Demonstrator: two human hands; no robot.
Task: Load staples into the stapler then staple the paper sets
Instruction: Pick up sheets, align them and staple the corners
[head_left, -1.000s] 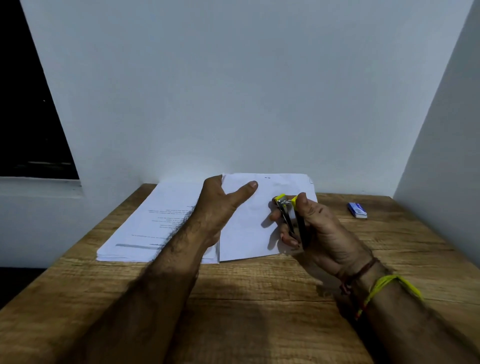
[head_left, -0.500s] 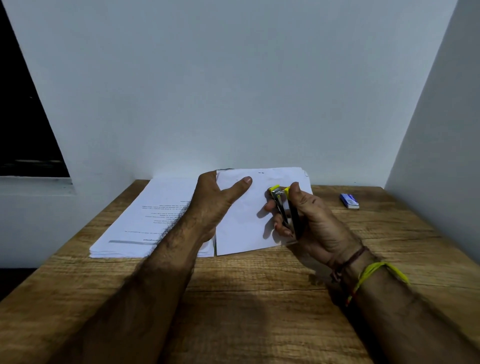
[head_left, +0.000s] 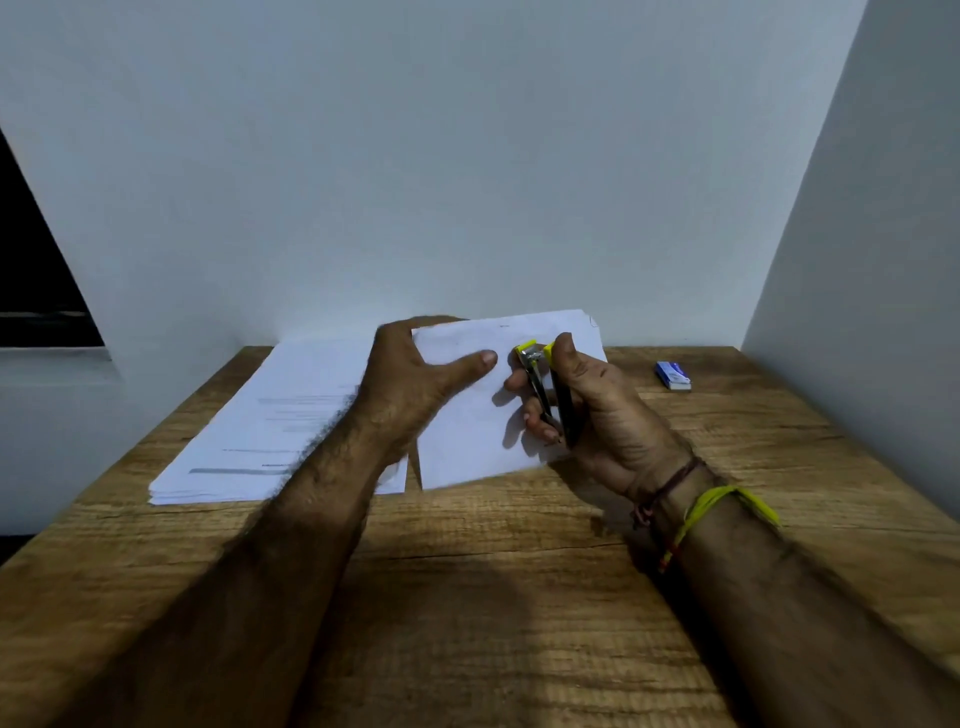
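Observation:
My right hand (head_left: 597, 410) grips a small black stapler (head_left: 545, 395) with yellow ends, held upright over a white paper set (head_left: 467, 431). The stapler's two arms are spread apart at the top. My left hand (head_left: 410, 384) holds that paper set at its far left corner, thumb lying on top of the sheet, fingers hidden behind it. A thicker stack of printed papers (head_left: 270, 431) lies flat to the left, partly under my left forearm. A small blue and white staple box (head_left: 673, 375) sits at the table's far right.
The wooden table (head_left: 519, 597) meets a white wall at the back and another white wall on the right. A dark window opening (head_left: 36, 270) is at the left. Threads are tied round my right wrist.
The view has shifted a little. My left hand has lifted the paper set's far corner slightly; my right hand keeps the stapler in the same grip.

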